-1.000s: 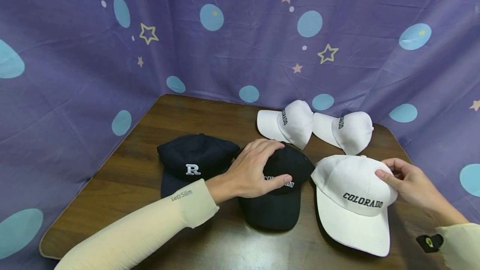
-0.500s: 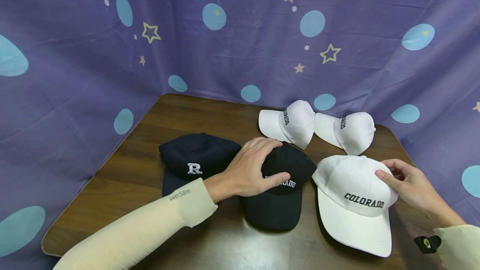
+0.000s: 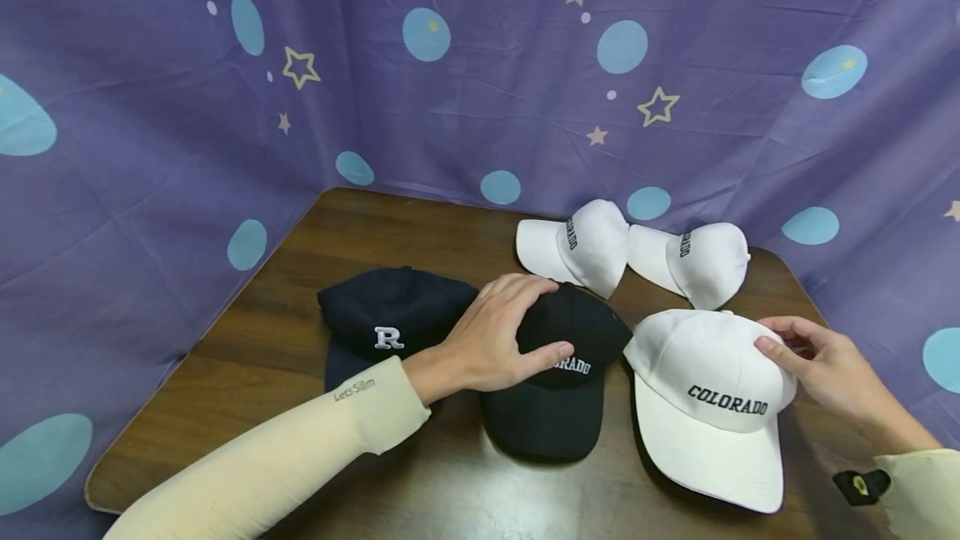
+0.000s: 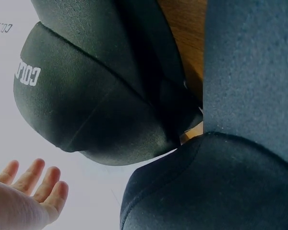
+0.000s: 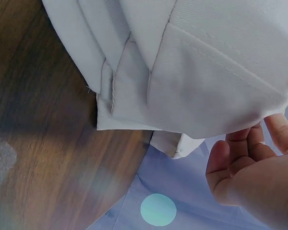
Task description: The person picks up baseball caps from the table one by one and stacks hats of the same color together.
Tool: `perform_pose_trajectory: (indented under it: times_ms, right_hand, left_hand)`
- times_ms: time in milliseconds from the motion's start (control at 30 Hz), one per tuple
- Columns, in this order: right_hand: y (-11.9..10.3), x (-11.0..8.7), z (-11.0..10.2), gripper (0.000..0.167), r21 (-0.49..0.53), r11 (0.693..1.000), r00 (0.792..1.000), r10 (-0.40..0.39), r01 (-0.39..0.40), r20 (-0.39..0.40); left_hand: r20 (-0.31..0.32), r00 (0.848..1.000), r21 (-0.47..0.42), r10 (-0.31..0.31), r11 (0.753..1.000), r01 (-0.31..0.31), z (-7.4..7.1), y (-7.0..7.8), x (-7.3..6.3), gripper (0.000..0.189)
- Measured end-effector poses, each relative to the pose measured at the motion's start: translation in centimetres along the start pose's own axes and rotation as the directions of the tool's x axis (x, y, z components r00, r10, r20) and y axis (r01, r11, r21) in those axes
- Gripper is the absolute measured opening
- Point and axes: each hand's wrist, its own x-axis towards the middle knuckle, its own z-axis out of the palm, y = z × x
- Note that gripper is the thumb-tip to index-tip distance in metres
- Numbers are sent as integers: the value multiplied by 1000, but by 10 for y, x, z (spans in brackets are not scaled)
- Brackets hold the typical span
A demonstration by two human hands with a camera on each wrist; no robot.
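My left hand [image 3: 487,336] hovers with relaxed, spread fingers over the crown of a black cap [image 3: 551,419] lettered COLORADO. In the left wrist view, the left hand's fingers [image 4: 38,179] show just off that cap's crown [image 4: 86,105]. Left of it lies a navy cap [image 3: 397,298] with a white R, its brim partly hidden by the left sleeve. At the right, my right hand [image 3: 836,369] holds the side of a white COLORADO cap [image 3: 708,448], thumb on the crown and fingers curled behind. Layered white edges [image 5: 129,100] show under it in the right wrist view.
Two more white COLORADO caps, one [image 3: 600,244] beside another [image 3: 708,261], lie at the back of the wooden table [image 3: 405,223], brims to the left. A purple curtain [image 3: 480,65] with stars and blue dots hangs behind the table and along its sides.
My left hand has shifted slightly left, leaving more of the black cap's crown and lettering visible. The right hand and the white cap stay about where they were.
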Motion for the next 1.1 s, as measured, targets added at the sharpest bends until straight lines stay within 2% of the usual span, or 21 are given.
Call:
perform_pose_trajectory:
  times_ms: [733, 900, 1100]
  right_hand:
    - [-9, 1, -8, 32, 48, 999, 1000, 18, -17, -3]
    - [-17, 5, -9, 33, 32, 999, 1000, -3, 4, -17]
    - [-33, 13, -11, 26, -22, 998, 997, -58, 57, -45]
  left_hand:
    - [-9, 1000, 10, -14, 1000, 14, -5, -3, -3, 72]
    - [-16, 1000, 7, -18, 1000, 18, -6, -4, -5, 71]
    - [-16, 1000, 9, -23, 1000, 23, -9, -5, -7, 71]
